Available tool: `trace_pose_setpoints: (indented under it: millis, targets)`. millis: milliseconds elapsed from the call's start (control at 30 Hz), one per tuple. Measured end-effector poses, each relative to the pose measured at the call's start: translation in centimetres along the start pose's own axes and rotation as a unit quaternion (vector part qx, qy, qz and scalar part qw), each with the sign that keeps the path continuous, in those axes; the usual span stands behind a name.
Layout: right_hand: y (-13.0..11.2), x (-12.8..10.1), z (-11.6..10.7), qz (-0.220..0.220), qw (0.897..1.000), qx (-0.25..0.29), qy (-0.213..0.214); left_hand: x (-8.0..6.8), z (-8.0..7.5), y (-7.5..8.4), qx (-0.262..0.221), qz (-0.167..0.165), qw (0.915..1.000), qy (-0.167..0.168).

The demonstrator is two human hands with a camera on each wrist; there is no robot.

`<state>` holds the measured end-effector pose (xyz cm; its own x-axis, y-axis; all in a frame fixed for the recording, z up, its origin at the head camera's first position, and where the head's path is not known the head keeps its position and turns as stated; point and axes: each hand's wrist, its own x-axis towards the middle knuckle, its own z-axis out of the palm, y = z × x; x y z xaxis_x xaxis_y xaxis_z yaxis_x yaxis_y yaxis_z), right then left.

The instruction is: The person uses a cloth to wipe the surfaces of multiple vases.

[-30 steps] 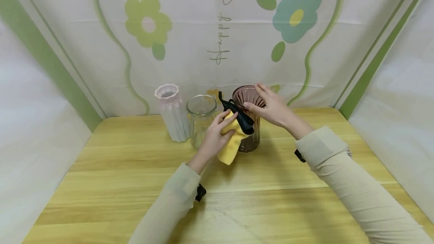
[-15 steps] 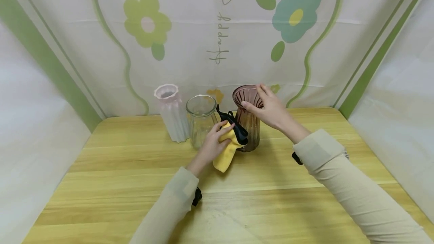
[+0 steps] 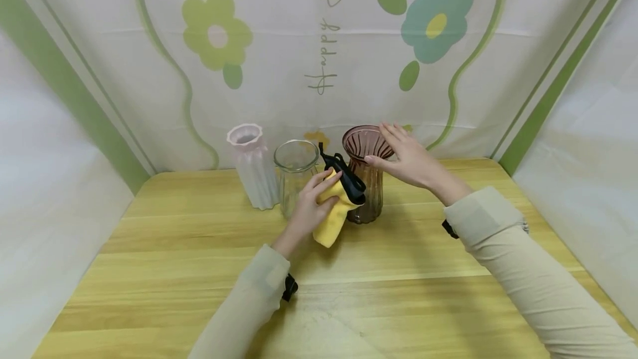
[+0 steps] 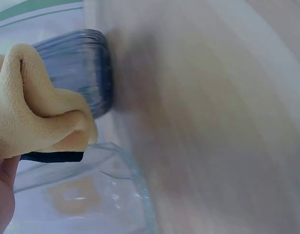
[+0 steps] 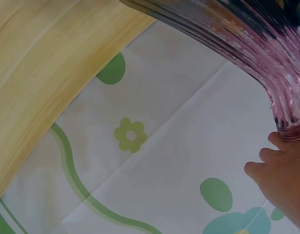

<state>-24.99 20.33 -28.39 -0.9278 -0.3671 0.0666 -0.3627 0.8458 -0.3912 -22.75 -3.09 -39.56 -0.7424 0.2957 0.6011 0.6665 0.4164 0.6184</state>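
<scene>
My left hand (image 3: 308,209) grips a yellow cloth (image 3: 333,221) with a black folded, looped piece (image 3: 353,183) against its upper side. The left wrist view shows the fluffy folds of the cloth (image 4: 38,107) close up, a dark edge beneath them. Just behind the bundle stands a purple ribbed glass vase (image 3: 372,195), upright with a flared rim; the black piece overlaps it in the head view. At that rim, on the right, is my right hand (image 3: 416,164), fingers extended and thumb at the front. In the right wrist view its fingertips (image 5: 271,155) lie right at the vase's mouth.
Left of the purple vase stands a clear glass jar (image 3: 289,184), partly behind my left hand. A pink-and-white ribbed vase (image 3: 256,176) stands farther left. The wooden table (image 3: 174,270) ends at a printed curtain (image 3: 279,98) behind the vases.
The cloth dips left and down, then lifts slightly beside the purple vase. My right hand has shifted a little to the right at the rim, its thumb moving outward. The vases stay put.
</scene>
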Motion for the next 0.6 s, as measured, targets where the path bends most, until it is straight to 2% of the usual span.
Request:
trace_pose_setpoints:
  millis: [167,333,600]
  targets:
    - [-0.5,-0.1,0.4,0.009,1.0,0.004,0.004,0.8,-0.2,1.1,-0.007,0.027,0.9994,0.021]
    - [-1.3,-0.3,0.6,0.017,1.0,0.005,0.016,1.3,-0.1,1.7,0.003,0.022,0.9993,0.031]
    - [-1.6,-0.4,1.0,0.025,0.999,0.01,0.039,1.0,0.4,1.3,0.035,0.001,0.9994,-0.008]
